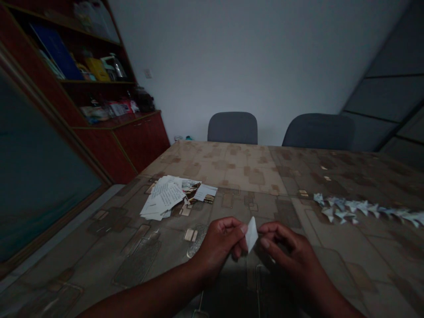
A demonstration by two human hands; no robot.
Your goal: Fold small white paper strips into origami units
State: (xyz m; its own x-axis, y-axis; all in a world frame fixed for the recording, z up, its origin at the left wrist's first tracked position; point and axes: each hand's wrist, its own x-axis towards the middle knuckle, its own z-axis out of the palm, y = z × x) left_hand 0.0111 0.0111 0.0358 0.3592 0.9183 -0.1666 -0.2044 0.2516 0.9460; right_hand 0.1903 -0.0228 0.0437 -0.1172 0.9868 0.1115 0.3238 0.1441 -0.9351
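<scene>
A small white piece of folded paper (252, 235), shaped like a narrow diamond, stands upright above the table. My left hand (222, 240) pinches its left edge between thumb and fingers. Close by its right edge is my right hand (289, 247), thumb and index finger curved and a little apart, with nothing visible between them. Whether the right index fingertip touches the paper I cannot tell. Off to the right lies a row of folded white paper shapes (362, 207) with pointed corners. A loose pile of printed paper pieces (164, 196) lies on the left.
A patterned cloth covers the table (232, 168). Two grey chairs, one in the middle (232, 128) and one at the right (318, 131), stand behind its far edge. At the left rises a red-brown cabinet (142, 139) with filled shelves. Small light scraps (326, 178) lie at the far right.
</scene>
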